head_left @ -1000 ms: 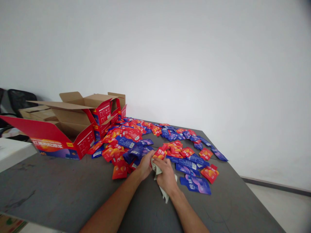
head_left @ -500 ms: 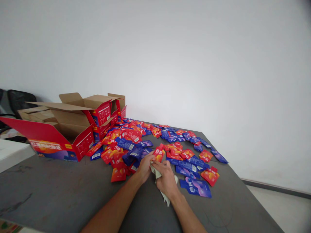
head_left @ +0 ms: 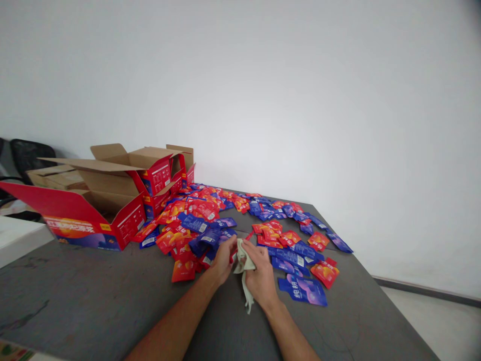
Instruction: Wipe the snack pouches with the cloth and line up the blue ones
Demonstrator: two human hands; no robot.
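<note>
My left hand (head_left: 222, 260) and my right hand (head_left: 260, 273) meet near the middle of the dark grey table (head_left: 93, 296). Between them they grip a pale greenish cloth (head_left: 243, 273), bunched at the top, with a tail that hangs down toward me. A red packet held earlier is now hidden behind the cloth and fingers. Just beyond the hands lies a wide scatter of red and blue packets (head_left: 210, 220). A large blue packet (head_left: 303, 290) lies to the right of my right hand.
Open red cardboard boxes (head_left: 108, 200) with raised flaps stand at the back left of the table. A black chair (head_left: 26, 155) sits behind them by the white wall. The table's right edge drops to a pale floor (head_left: 443, 321).
The red packet that showed above my fingers has vanished behind the cloth. The cloth has bunched up between both hands and its tail has swung left.
</note>
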